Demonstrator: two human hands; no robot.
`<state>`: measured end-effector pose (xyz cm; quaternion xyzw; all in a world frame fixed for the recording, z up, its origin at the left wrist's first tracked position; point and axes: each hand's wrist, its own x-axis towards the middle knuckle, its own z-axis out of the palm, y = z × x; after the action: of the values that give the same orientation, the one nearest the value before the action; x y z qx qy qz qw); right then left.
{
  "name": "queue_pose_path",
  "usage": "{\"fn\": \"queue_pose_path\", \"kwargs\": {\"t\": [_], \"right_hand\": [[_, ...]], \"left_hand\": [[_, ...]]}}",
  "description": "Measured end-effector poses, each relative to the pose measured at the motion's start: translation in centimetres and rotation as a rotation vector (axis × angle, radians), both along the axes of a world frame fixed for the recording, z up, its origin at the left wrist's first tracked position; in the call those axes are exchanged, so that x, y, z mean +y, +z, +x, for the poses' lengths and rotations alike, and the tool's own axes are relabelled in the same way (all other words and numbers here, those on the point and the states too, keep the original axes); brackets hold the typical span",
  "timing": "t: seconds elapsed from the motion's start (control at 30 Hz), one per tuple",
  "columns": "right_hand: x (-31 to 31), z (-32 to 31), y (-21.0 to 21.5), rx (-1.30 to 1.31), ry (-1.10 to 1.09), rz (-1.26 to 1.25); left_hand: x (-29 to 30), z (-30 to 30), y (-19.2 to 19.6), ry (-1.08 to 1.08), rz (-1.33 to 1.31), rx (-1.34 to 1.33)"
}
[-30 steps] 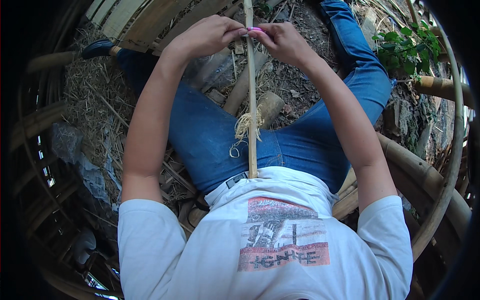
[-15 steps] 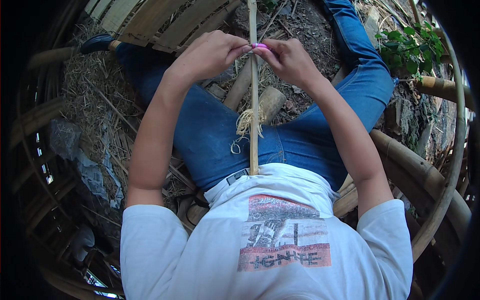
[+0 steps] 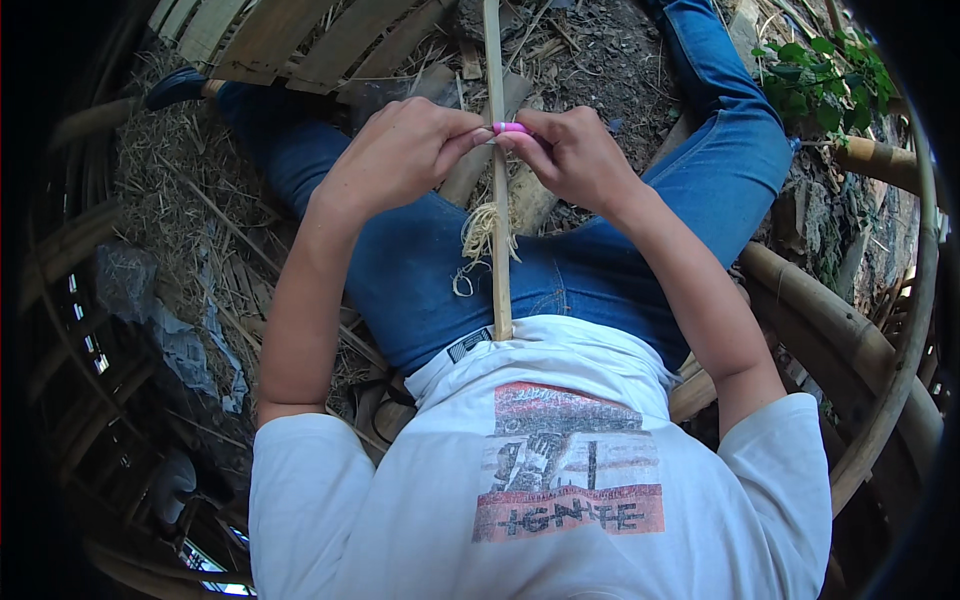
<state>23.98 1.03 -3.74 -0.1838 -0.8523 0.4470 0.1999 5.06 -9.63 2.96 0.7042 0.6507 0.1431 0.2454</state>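
A long pale wooden stick [image 3: 501, 205] runs from my waist away between my legs, its near end against my shirt hem. Curled fibre shavings [image 3: 480, 235] hang on it near my lap. Across the stick lies a thin tool with a pink handle [image 3: 512, 128]; its exact kind is mostly covered by fingers. My right hand [image 3: 578, 160] is closed round the pink handle, just right of the stick. From the left side, my left hand [image 3: 405, 150] pinches the tool's other, pale end with thumb and forefinger.
A slatted wooden panel [image 3: 300, 50] stands at the far left. Straw [image 3: 170, 190] and crumpled plastic sheeting [image 3: 185, 340] lie left of my leg. Bamboo poles [image 3: 830, 315] curve along the right, below a leafy plant [image 3: 825, 85]. A cut log [image 3: 533, 195] lies beyond my lap.
Both hands have come nearer to my body along the stick, keeping the pink-handled tool across it. The stick's far end has shifted slightly left in view.
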Motion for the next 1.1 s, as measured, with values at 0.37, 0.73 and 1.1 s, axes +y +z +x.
{"fn": "queue_pose_path", "kwargs": {"t": [0.37, 0.73, 1.1], "right_hand": [[-1.4, 0.6, 0.4, -0.065, -0.011, -0.054], [-3.3, 2.1, 1.3, -0.064, 0.055, -0.135], [-4.5, 2.8, 1.9, -0.141, 0.043, -0.227]], "left_hand": [[-0.9, 0.8, 0.3, 0.079, -0.062, 0.083], [-2.5, 0.9, 0.2, -0.019, -0.156, -0.022], [-3.4, 1.7, 0.9, -0.027, -0.178, -0.083]]}}
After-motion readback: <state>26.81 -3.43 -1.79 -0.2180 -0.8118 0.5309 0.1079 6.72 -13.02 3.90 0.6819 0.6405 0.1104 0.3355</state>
